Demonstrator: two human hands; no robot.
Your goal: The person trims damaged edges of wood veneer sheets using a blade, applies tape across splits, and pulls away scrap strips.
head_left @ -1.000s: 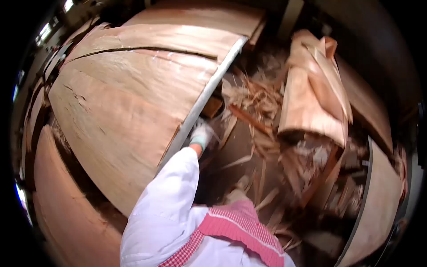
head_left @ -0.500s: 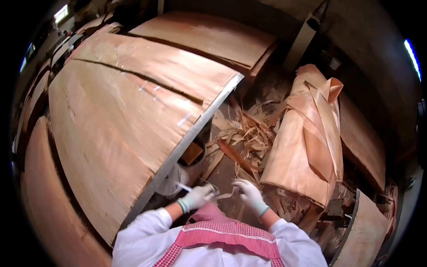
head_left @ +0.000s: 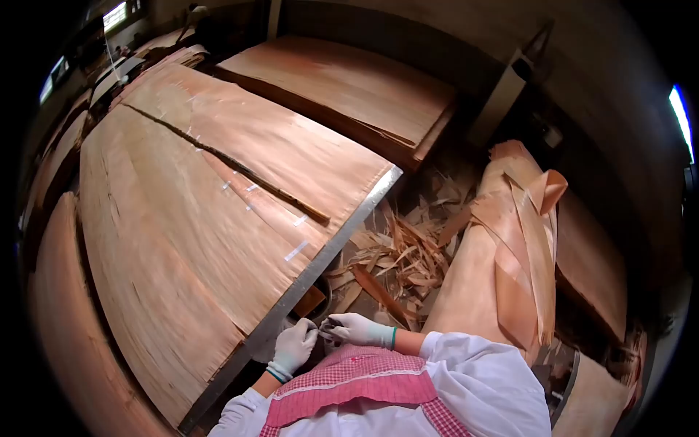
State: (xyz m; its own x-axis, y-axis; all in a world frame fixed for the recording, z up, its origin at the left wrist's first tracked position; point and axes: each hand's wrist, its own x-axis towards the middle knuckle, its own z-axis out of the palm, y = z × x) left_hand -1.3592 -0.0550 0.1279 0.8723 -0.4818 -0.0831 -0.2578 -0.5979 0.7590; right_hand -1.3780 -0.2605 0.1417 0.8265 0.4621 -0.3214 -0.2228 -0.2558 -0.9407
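Note:
My left hand (head_left: 293, 348), in a white glove with a green cuff, is closed in a pinch by the table's metal edge. Almost touching it is my right hand (head_left: 357, 330), gloved the same way, its fingers curled together. Something small and dark shows at the right fingertips, too small to name. Beyond both hands lies a wide veneer sheet (head_left: 182, 240) on the table. A long dark slit (head_left: 233, 166) runs along the sheet, with several short pieces of white tape (head_left: 297, 251) beside it.
Veneer scraps (head_left: 408, 255) are heaped on the floor ahead. To the right stands a large veneer roll (head_left: 473, 269) with loose strips on it. A veneer stack (head_left: 349, 80) is at the back. The table's metal edge (head_left: 291, 298) runs close to my left hand.
My hands have come together; the right moved left, and the left moved slightly left and down. The pale strip seen between them before no longer shows. The view has shifted.

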